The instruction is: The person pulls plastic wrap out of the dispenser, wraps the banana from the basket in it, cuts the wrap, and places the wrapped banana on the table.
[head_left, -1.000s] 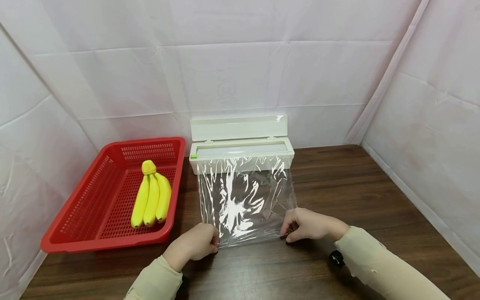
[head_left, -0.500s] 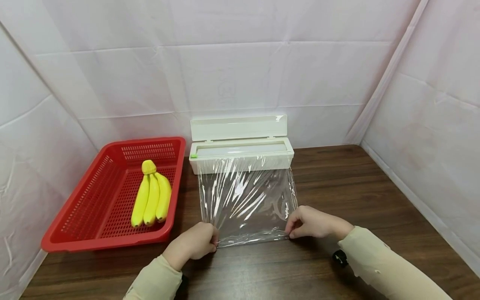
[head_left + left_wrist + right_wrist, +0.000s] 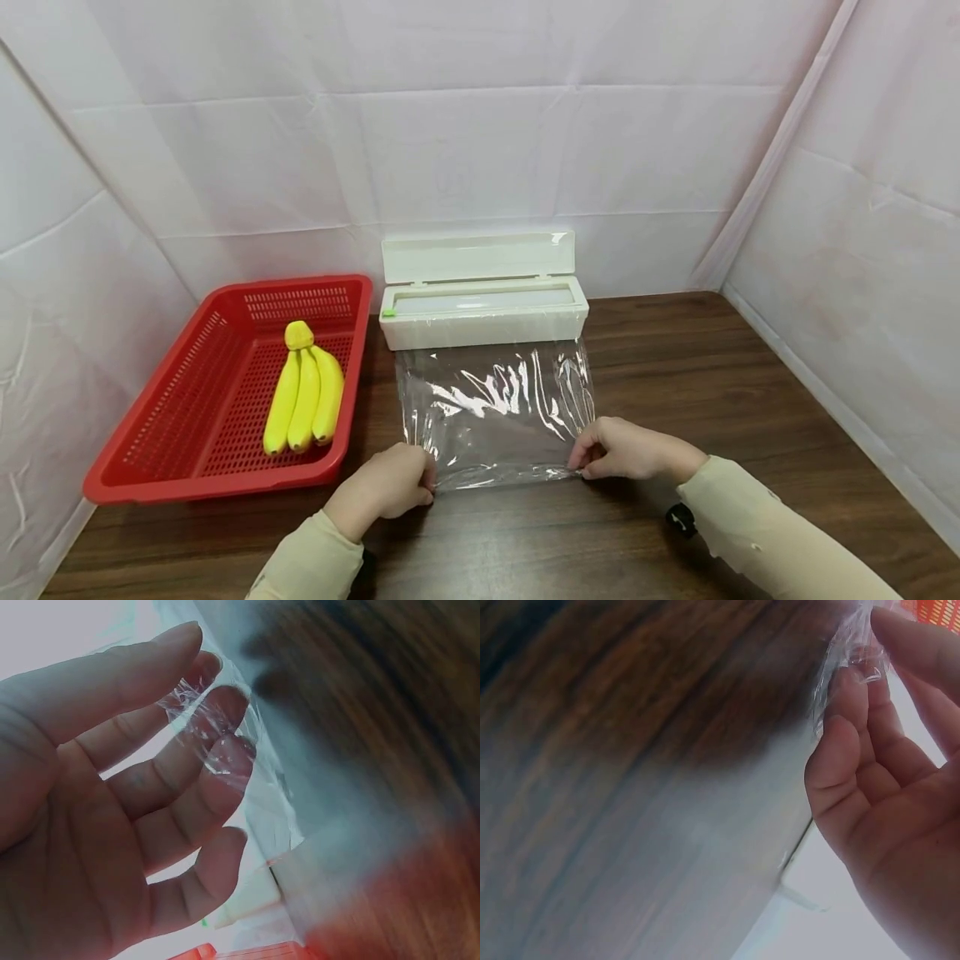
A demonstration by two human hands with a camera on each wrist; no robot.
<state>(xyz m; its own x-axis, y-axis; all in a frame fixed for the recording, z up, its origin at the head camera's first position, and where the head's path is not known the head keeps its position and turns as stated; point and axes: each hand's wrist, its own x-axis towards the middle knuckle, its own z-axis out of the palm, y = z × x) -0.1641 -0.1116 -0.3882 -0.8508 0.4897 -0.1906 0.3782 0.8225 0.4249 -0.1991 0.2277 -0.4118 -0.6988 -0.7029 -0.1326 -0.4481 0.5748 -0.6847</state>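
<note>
A clear sheet of plastic wrap stretches from the white wrap dispenser toward the front of the table. My left hand pinches its near left corner between thumb and fingers; in the left wrist view the crumpled film shows against the curled fingers. At the near right corner, my right hand pinches the film too, and the right wrist view shows the bunched edge by the thumb and fingertips. The dispenser's lid stands raised behind it, and a small green piece sits at its left end.
To the left stands a red plastic basket with a bunch of yellow bananas in it. The wooden table ends at white cloth walls behind and at both sides.
My right hand has shifted slightly right, spreading the wrap's near edge, and its thumb and fingers have closed together on the corner. The film's glare and wrinkles changed. The left hand stays in place.
</note>
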